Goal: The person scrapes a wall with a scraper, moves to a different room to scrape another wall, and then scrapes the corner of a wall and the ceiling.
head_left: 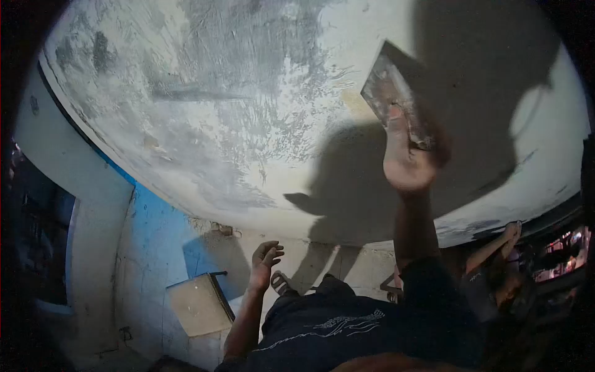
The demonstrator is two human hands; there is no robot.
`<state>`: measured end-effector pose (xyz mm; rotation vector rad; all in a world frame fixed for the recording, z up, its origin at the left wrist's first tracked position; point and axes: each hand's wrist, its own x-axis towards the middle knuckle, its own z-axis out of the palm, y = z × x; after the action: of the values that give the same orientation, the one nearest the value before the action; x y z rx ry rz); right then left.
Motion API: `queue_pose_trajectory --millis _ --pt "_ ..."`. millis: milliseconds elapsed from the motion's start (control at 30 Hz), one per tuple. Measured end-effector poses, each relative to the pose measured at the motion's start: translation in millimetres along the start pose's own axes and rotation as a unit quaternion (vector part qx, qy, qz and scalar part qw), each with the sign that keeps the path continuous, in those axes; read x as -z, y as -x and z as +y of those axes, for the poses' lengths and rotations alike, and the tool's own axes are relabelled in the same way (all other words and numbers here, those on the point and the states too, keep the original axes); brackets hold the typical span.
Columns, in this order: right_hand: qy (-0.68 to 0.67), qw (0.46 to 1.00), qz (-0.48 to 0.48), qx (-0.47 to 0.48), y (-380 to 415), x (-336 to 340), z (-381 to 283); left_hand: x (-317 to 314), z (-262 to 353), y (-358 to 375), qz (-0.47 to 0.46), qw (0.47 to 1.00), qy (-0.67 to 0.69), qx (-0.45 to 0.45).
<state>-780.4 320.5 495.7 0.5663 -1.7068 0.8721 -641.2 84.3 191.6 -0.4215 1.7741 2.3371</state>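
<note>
A broad wall [260, 111] fills the upper view, patchy with grey and white plaster. My right hand [412, 155] is raised and closed around the handle of a plastering trowel [378, 87]. The trowel's flat metal blade overlaps the wall at the edge of the wet-looking plaster and points up and to the left. Low on the left, my left hand [266, 257] hangs free of anything, its fingers loosely curled and apart. A dark shadow of my arm and body falls across the wall around the trowel.
A square-topped stool or board [199, 307] stands on the floor at lower left. My sandalled foot [281, 284] shows below my left hand. Another person [496, 279] stands at the right with arms raised. A doorway [43, 229] opens at far left beside a blue wall section [152, 223].
</note>
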Motion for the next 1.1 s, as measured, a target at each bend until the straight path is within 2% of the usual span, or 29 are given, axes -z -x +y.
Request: queue_pose_trajectory --millis 33,67,100,167,200,267,300,333,400,433,500,533,567,600,700,733,767,800,833,900,967,1033,1100 --pt "0.020 0.993 -0.058 0.098 -5.1 -2.6 -1.9 0.3 3.8 -3.1 0.002 1.000 -0.010 -0.008" --pt "0.017 0.993 -0.049 0.108 -6.1 -1.8 -7.5 3.0 1.6 -4.9 -0.009 1.000 -0.001 -0.008" --pt "-0.071 0.997 0.006 0.036 -2.8 2.4 -16.0 5.0 0.4 -3.3 -0.021 1.000 0.007 -0.008" --pt "-0.160 0.985 0.055 -0.028 -1.2 -4.6 -7.1 7.4 2.0 4.3 -0.022 1.000 0.005 -0.005" --pt "-0.083 0.994 0.030 0.061 -1.0 -21.1 5.7 7.7 0.4 10.0 -0.025 1.000 0.006 -0.008" --pt "0.050 0.984 0.003 0.172 -3.2 -13.2 -5.2 14.3 -2.7 13.5 -0.015 1.000 -0.009 0.011" --pt "0.048 0.983 0.007 0.178 -2.8 -12.4 -10.7 19.1 -6.7 12.2 -0.024 0.999 0.004 0.039" --pt "-0.069 0.994 0.057 0.065 -0.2 -9.7 -14.6 24.0 -10.6 13.5 -0.019 0.999 -0.002 0.045" --pt "0.107 0.994 -0.012 0.009 1.8 -5.9 -6.6 26.3 -10.5 15.9 -0.013 0.999 -0.007 0.049" --pt "0.109 0.994 -0.011 0.003 3.6 -5.6 -7.1 29.8 -14.0 15.7 -0.005 0.999 -0.004 0.048" --pt "-0.013 1.000 -0.018 0.011 1.2 -8.1 -12.4 33.9 -12.3 20.3 0.004 0.999 -0.003 0.046" --pt "-0.025 0.997 0.058 0.044 -2.8 -10.2 -16.3 36.5 -9.7 20.6 -0.007 0.999 -0.010 0.039" --pt "-0.029 0.997 0.060 0.044 -4.6 -15.5 -14.5 36.2 -2.6 19.4 -0.017 0.999 -0.013 0.030" --pt "0.005 0.999 0.042 0.022 -2.1 -23.1 -7.5 35.6 5.0 19.4 -0.012 0.999 -0.030 0.027" --pt "-0.065 0.980 -0.114 -0.148 7.8 -42.8 14.2 35.2 9.2 17.4 -0.007 1.000 -0.016 -0.015" --pt "-0.047 0.992 -0.058 -0.100 3.3 -35.4 -8.5 37.2 10.7 15.1 -0.002 0.999 -0.049 0.003" --pt "-0.033 0.998 0.001 -0.044 3.1 -29.0 -26.5 41.5 12.4 19.8 -0.034 0.998 -0.041 -0.037" --pt "-0.038 0.997 -0.005 -0.074 4.8 -16.0 -27.3 42.9 17.6 25.1 -0.025 0.998 -0.046 -0.044" --pt "-0.042 0.997 -0.001 -0.067 1.5 -7.5 -33.9 44.6 21.5 28.2 -0.020 0.997 -0.052 -0.047" --pt "0.047 0.998 0.031 0.004 -6.4 9.8 -44.1 52.1 13.3 33.6 0.005 0.998 -0.031 -0.046" --pt "0.048 0.999 0.004 0.009 -4.2 9.7 -31.3 59.5 -0.3 44.8 0.031 0.999 -0.010 -0.039" --pt "-0.079 0.992 0.089 -0.040 -0.4 0.1 -31.1 67.1 -9.6 52.5 0.055 0.998 -0.007 -0.024" --pt "0.032 0.999 -0.024 -0.026 1.0 -35.2 -16.4 67.6 -19.8 57.2 0.082 0.997 0.000 0.009"
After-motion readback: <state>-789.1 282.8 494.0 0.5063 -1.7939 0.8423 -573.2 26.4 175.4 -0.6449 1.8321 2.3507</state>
